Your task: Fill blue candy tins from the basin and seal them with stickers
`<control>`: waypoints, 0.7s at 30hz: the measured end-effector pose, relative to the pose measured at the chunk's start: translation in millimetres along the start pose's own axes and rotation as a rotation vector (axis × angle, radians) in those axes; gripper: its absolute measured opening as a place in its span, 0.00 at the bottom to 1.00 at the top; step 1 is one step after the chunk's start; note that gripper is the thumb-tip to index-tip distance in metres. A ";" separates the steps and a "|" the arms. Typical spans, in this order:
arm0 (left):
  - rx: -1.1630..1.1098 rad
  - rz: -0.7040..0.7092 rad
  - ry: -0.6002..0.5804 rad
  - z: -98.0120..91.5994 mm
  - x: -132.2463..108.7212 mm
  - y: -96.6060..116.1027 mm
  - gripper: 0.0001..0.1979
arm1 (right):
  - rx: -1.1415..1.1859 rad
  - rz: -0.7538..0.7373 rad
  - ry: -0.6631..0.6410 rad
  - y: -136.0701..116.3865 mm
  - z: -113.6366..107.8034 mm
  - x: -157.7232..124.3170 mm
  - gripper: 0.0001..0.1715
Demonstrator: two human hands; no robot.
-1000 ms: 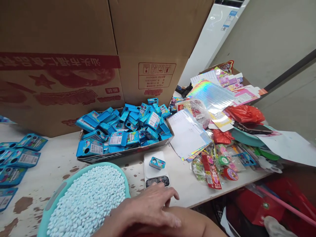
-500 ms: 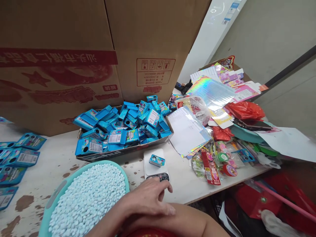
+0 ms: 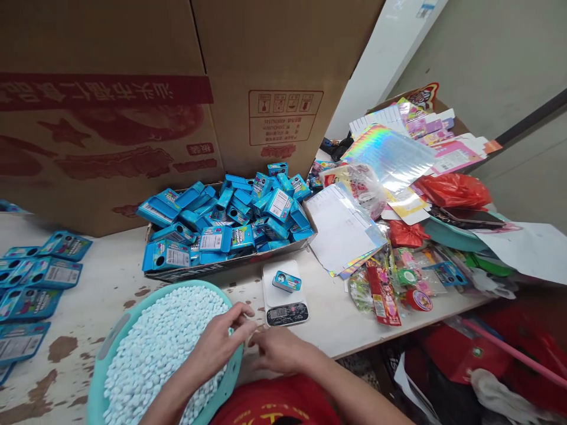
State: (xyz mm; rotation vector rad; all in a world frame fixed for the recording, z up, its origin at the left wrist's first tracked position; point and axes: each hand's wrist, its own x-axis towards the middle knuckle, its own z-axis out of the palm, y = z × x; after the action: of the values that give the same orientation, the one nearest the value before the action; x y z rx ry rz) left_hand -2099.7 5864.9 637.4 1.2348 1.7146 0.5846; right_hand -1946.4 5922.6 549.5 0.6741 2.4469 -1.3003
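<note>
My left hand (image 3: 224, 339) hovers over the right rim of a turquoise basin (image 3: 98, 366) filled with small pale-blue candy tablets (image 3: 163, 336). Its fingers are loosely bent and apart, with nothing visible in them. Close beside it, just right of the basin, is my right hand (image 3: 280, 349), its fingers curled inward. Whatever those fingers hold, if anything, is hidden. Beyond the hands lies a small white scale (image 3: 272, 298) with a dark display panel. One blue candy box (image 3: 287, 281) rests on the scale's platform, untouched by either hand.
An open carton (image 3: 230, 260) heaped with blue boxes stands behind the basin, against a large brown cardboard box (image 3: 274, 59). More blue boxes (image 3: 62, 273) lie at the left. Papers (image 3: 341, 227), candy packets (image 3: 384, 295) and a phone (image 3: 472, 217) crowd the right side.
My left hand has moved left and back, off my right forearm, and uncovered the scale's display. My right hand has come into view beside it. The box remains on the scale.
</note>
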 end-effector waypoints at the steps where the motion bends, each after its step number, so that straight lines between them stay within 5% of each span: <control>1: -0.009 -0.026 0.040 -1.0 -3.2 -8.7 0.15 | -0.001 0.035 0.004 6.3 0.1 -5.4 0.24; 7: -0.016 -0.135 0.147 2.6 -16.1 -40.1 0.19 | 0.017 0.245 0.071 34.9 7.5 -29.1 0.22; 21: 0.204 -0.142 0.295 -12.1 -23.7 -51.5 0.17 | 0.045 0.274 0.137 37.3 12.8 -37.2 0.24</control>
State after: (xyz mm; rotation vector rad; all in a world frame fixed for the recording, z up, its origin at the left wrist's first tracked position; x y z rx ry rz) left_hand -2133.1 5824.9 611.9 1.1976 2.1350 0.5369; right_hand -1894.7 5920.1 533.3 1.0994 2.3292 -1.2396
